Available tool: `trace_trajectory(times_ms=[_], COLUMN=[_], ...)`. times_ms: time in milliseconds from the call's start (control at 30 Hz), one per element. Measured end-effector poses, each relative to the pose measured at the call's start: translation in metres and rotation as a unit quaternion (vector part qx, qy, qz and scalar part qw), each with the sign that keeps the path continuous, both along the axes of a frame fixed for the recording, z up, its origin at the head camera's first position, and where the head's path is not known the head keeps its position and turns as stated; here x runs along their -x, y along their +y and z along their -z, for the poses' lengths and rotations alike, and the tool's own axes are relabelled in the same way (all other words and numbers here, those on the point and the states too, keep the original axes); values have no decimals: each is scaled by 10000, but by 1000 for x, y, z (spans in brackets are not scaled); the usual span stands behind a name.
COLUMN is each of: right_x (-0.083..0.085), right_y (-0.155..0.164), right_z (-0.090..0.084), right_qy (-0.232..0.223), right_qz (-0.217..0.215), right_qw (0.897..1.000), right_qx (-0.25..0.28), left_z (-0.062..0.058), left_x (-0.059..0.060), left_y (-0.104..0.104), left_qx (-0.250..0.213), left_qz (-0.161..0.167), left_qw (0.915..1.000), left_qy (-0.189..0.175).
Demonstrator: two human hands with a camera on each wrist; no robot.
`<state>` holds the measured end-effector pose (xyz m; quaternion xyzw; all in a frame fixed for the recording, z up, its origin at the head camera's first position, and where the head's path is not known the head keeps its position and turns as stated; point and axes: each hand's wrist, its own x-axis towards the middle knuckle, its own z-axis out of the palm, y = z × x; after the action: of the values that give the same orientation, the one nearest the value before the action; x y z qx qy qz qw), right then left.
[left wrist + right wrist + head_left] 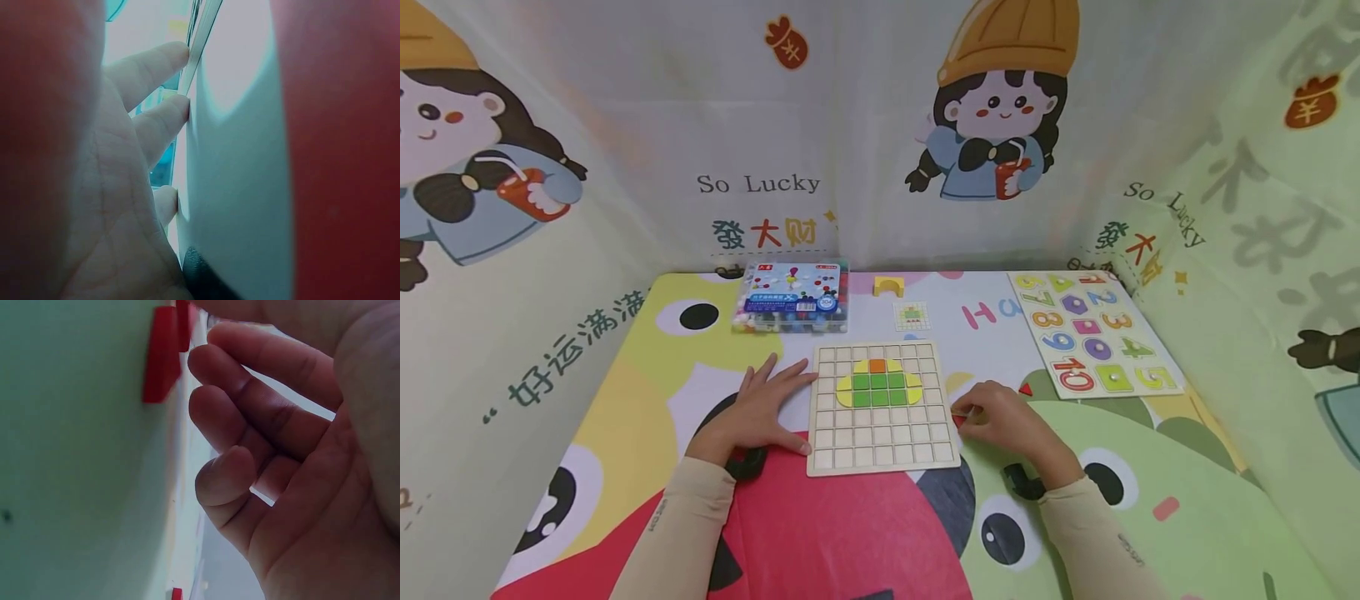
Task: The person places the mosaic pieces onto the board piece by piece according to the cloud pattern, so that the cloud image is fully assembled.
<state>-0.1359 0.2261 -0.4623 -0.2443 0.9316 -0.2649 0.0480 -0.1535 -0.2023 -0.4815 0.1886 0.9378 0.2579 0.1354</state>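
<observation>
A wooden grid board [883, 435] lies flat, with green square tiles [879, 381], yellow curved tiles [845, 392] and an orange tile [877, 366] set in its upper half. At its left edge rests my left hand [760, 412], fingers spread, thumb by the lower left corner. The left wrist view shows those fingertips [181, 107] against the board's side. Beside the right edge, my right hand [1003, 421] has curled fingers and pinches a small red triangle tile [958, 421], partly hidden. The right wrist view shows another red tile [160, 359] close to the thumb.
A loose red triangle [1026, 389] lies right of my right hand. Behind the board are a pattern card [912, 316], a yellow arch block [889, 286] and a clear box of small coloured parts [792, 297]. A number puzzle board [1093, 333] lies at the back right.
</observation>
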Motion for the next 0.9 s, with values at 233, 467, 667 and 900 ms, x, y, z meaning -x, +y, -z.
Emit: trace_trajectory(times_ms=[233,467,667,900], right_x=[-1,0,0,-2], right_y=[-3,3,6,5], right_z=[1,2,2,2], right_qy=[80,188,226,298], right_qz=[-11,-2,-230,-24], right_qw=[9998,9993,9991,9989], right_qx=[-163,-311,-281,-350], left_z=[-5,-4,-3,-2], left_x=[1,1,1,0], left_y=[1,1,1,1], left_qx=[8,-2,-3,-4], left_qz=[22,27,45,20], left_qw=[10000,10000,10000,10000], left_qy=[-13,-4,3,-4])
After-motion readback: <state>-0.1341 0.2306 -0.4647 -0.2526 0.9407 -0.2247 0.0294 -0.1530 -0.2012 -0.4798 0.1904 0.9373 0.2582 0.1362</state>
